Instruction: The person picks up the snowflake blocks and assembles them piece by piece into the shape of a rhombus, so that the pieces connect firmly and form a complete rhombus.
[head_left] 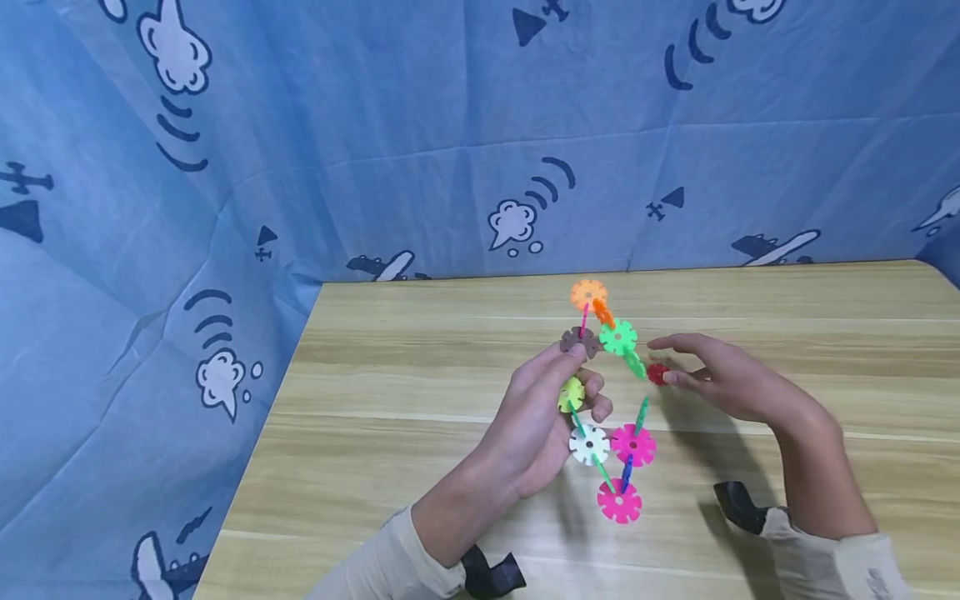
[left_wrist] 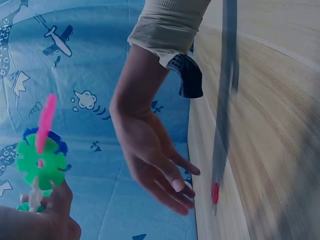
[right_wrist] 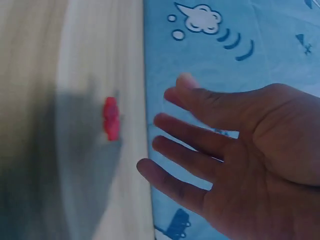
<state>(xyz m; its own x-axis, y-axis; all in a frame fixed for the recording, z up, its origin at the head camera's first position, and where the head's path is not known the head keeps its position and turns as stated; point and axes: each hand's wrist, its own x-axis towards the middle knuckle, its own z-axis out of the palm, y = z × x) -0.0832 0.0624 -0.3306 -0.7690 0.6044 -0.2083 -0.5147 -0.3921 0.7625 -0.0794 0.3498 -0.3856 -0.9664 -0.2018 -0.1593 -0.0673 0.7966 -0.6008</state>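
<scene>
My left hand holds a chain of notched plastic discs slotted together, raised above the table. Its thumb presses a brownish disc, and a yellow disc shows by its palm. From the grip the chain runs up to an orange disc and a green disc, and down to a white disc and pink discs. A single red disc lies on the table. Over it hovers my right hand, its fingers spread and apart from the disc in both wrist views.
The wood-grain table spreads beneath both hands. A blue patterned cloth hangs behind it and along its left side. Black straps stick out at both cuffs.
</scene>
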